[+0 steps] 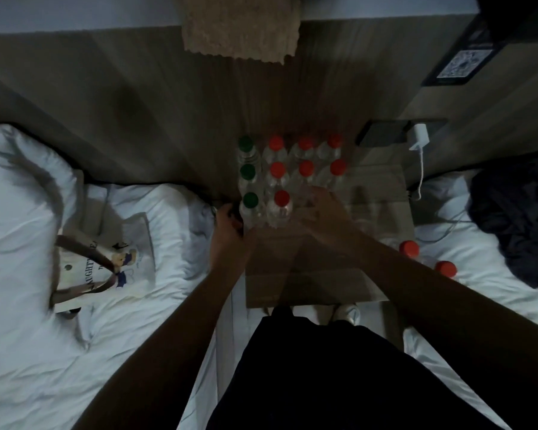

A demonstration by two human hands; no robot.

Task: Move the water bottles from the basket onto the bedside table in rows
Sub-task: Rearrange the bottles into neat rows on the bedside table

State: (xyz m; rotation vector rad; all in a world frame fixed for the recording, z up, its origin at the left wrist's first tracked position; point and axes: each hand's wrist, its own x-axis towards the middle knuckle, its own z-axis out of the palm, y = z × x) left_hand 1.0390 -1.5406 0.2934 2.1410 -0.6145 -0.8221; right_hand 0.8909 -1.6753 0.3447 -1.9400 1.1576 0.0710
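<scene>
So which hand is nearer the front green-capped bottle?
Left. The left hand is beside the front green-capped bottle, on its left; the right hand is beyond the neighbouring red-capped bottle.

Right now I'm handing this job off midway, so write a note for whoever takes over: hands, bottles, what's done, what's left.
Left hand: at the table's left edge, by the front green-cap bottle; grip unclear.
Right hand: blurred over the third row; grip unclear.
Done: ten bottles stand on the table in rows, three green caps, seven red.
Left: two red-cap bottles are on the right bed; the third row is unfinished. No basket in view.
</scene>
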